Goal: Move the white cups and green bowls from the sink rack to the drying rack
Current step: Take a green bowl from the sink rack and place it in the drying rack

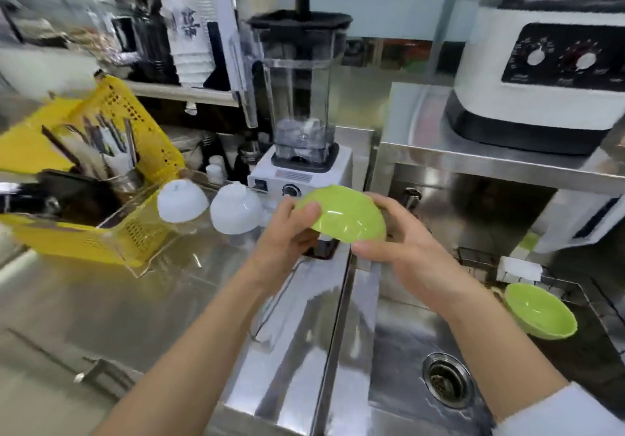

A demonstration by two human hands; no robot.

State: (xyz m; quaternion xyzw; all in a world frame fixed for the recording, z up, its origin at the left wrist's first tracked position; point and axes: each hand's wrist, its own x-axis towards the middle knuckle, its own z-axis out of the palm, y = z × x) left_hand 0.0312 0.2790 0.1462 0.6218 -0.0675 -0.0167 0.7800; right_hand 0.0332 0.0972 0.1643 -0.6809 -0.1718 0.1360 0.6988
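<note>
free: steel counter point(101, 300) left | blocked: blender point(301, 151), two white cups point(209, 205) ahead

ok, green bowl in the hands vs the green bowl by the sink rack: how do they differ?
The held green bowl is off any surface, with the left hand and right hand on opposite sides; the other green bowl lies untouched at the wire sink rack. The held one is turned mouth-down, outside showing; the other tilts with its inside showing. The held one is above the counter edge, the other over the sink. Same green colour and rounded shape.
</note>
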